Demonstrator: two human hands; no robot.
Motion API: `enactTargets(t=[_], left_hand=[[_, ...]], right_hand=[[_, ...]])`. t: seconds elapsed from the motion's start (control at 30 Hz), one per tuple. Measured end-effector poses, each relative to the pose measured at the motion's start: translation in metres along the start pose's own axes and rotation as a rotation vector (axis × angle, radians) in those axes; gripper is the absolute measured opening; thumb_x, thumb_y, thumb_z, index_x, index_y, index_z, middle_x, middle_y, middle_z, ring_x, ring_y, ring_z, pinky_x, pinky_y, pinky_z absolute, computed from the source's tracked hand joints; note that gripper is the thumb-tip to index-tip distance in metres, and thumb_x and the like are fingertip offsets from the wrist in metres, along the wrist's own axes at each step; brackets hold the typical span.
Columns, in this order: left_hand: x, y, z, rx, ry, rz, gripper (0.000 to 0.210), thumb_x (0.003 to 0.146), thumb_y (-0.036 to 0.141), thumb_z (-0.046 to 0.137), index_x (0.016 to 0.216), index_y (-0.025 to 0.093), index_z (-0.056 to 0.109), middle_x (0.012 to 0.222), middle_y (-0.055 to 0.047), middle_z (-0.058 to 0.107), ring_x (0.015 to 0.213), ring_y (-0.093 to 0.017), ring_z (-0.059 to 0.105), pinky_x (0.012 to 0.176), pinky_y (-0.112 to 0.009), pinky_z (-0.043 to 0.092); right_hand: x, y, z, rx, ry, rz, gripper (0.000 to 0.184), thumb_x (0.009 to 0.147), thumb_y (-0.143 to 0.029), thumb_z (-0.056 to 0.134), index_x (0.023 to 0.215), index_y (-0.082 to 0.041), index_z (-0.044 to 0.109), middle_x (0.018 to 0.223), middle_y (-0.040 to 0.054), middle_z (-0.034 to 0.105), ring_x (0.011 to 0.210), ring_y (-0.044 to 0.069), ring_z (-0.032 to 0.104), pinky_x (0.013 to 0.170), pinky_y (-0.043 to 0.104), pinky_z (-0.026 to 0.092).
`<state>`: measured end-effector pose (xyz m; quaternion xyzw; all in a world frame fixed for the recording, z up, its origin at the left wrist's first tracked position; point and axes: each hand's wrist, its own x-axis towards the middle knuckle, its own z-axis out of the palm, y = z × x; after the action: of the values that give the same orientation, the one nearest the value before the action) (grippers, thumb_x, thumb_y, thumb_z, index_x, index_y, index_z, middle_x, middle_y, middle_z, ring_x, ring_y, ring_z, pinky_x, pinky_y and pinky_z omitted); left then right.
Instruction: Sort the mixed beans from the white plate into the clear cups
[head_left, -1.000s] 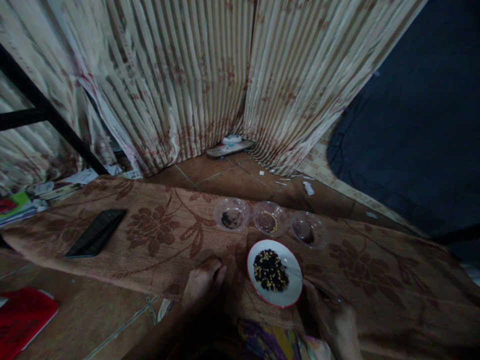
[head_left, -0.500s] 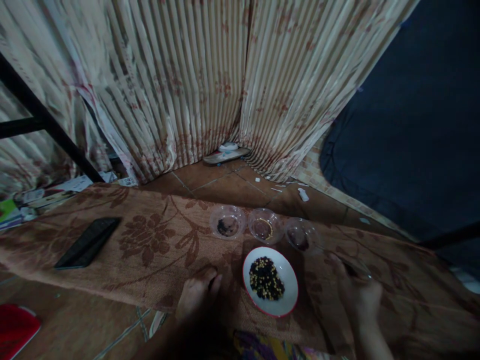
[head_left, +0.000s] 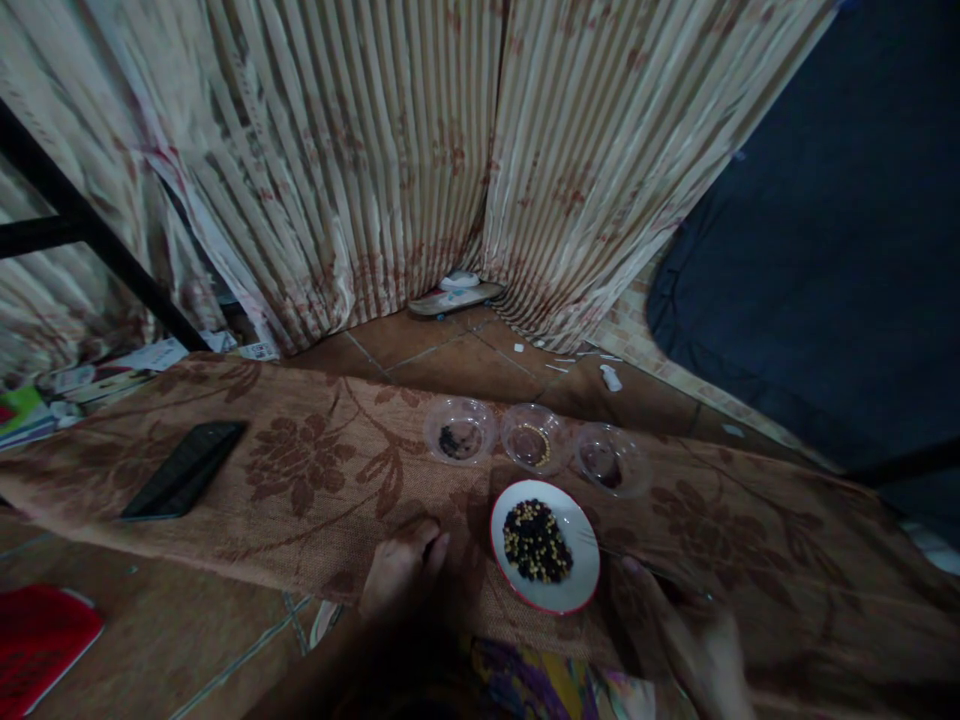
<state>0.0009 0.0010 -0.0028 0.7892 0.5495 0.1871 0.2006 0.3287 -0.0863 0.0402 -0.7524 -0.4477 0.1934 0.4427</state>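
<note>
While we look first at what is nearest, we see the left hand [head_left: 405, 565] on the brown cloth [head_left: 322, 540], its fingers curled in a loose fist, and nothing shows inside it. The right hand [head_left: 679, 620] is blurred, but it appears to be grasping a thin metal tool [head_left: 596, 543]. The long axis of this tool runs to the left and slightly forward, so its tip comes over the right side of the white bowl [head_left: 582, 572]. This red-rimmed bowl lies between the two hands, a little forward; we judge the right fingertips somewhat nearer to it, and neither hand touches it. Small black and yellow pieces [head_left: 536, 542] lie mixed in it. Just beyond the bowl, we find three clear cups [head_left: 551, 425] in a row. Farther still, a skateboard [head_left: 454, 298] lies below the striped curtain [head_left: 405, 150].
</note>
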Motion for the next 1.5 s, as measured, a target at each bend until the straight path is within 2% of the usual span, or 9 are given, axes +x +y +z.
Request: enactTargets(t=[0.2,0.4,0.63,0.8,1.07,1.23,1.37,1.5], left_hand=[[0.000,-0.001,0.000,0.009,-0.002,0.011,0.025,0.097,0.030,0.041,0.079,0.022,0.057,0.082,-0.002,0.068,0.077,-0.015,0.064,0.069,-0.025,0.041],[0.000,-0.002,0.002,-0.006,0.027,0.011,0.025,0.096,0.029,0.043,0.078,0.021,0.058,0.082,-0.002,0.068,0.076,-0.015,0.064,0.069,-0.024,0.041],[0.000,0.000,-0.001,0.013,-0.006,-0.007,0.025,0.096,0.030,0.044,0.076,0.022,0.057,0.080,-0.002,0.069,0.075,-0.015,0.064,0.068,-0.024,0.041],[0.000,0.001,-0.002,-0.009,0.008,0.010,0.026,0.096,0.030,0.042,0.077,0.022,0.056,0.081,-0.002,0.068,0.076,-0.015,0.064,0.068,-0.024,0.041],[0.000,0.000,-0.001,-0.025,0.008,-0.001,0.025,0.096,0.031,0.043,0.076,0.022,0.057,0.080,-0.002,0.068,0.075,-0.015,0.064,0.068,-0.025,0.040],[0.000,0.001,-0.002,-0.020,0.017,-0.025,0.024,0.095,0.029,0.044,0.077,0.022,0.058,0.081,-0.002,0.069,0.076,-0.016,0.064,0.068,-0.026,0.040],[0.000,0.002,-0.002,-0.017,-0.007,-0.038,0.023,0.095,0.029,0.044,0.078,0.022,0.058,0.081,-0.002,0.069,0.076,-0.016,0.064,0.070,-0.026,0.040],[0.000,0.000,-0.001,0.001,0.000,-0.023,0.024,0.096,0.030,0.043,0.077,0.023,0.056,0.080,-0.002,0.069,0.074,-0.015,0.064,0.067,-0.025,0.041]], right_hand=[[-0.003,-0.010,0.001,-0.080,-0.106,-0.014,0.031,0.074,-0.049,0.068,0.083,-0.020,0.076,0.089,0.0084,0.077,0.086,0.026,0.072,0.068,0.029,0.058],[-0.003,-0.014,0.004,-0.126,-0.128,-0.013,0.032,0.074,-0.050,0.066,0.082,-0.021,0.076,0.091,0.0077,0.077,0.086,0.026,0.072,0.070,0.029,0.058],[-0.004,-0.014,0.007,-0.147,-0.134,-0.035,0.033,0.075,-0.051,0.064,0.082,-0.021,0.076,0.088,0.0077,0.076,0.084,0.025,0.072,0.072,0.029,0.058],[-0.005,-0.013,0.007,-0.121,-0.093,-0.079,0.033,0.075,-0.051,0.064,0.077,-0.021,0.076,0.085,0.0085,0.076,0.081,0.025,0.072,0.070,0.030,0.059],[-0.002,-0.013,0.004,-0.086,-0.048,-0.057,0.032,0.072,-0.051,0.067,0.077,-0.021,0.076,0.084,0.0090,0.076,0.079,0.025,0.072,0.066,0.030,0.059],[0.004,-0.009,0.006,-0.012,-0.064,-0.071,0.028,0.073,-0.047,0.069,0.080,-0.021,0.076,0.089,0.0084,0.076,0.085,0.025,0.071,0.077,0.034,0.057],[0.012,-0.015,0.013,0.036,-0.028,-0.090,0.026,0.075,-0.045,0.068,0.080,-0.020,0.076,0.090,0.0088,0.075,0.085,0.025,0.070,0.077,0.036,0.056],[0.034,-0.037,0.033,0.104,0.098,-0.164,0.025,0.075,-0.042,0.068,0.077,-0.018,0.075,0.087,0.0096,0.075,0.085,0.026,0.069,0.080,0.038,0.054]])
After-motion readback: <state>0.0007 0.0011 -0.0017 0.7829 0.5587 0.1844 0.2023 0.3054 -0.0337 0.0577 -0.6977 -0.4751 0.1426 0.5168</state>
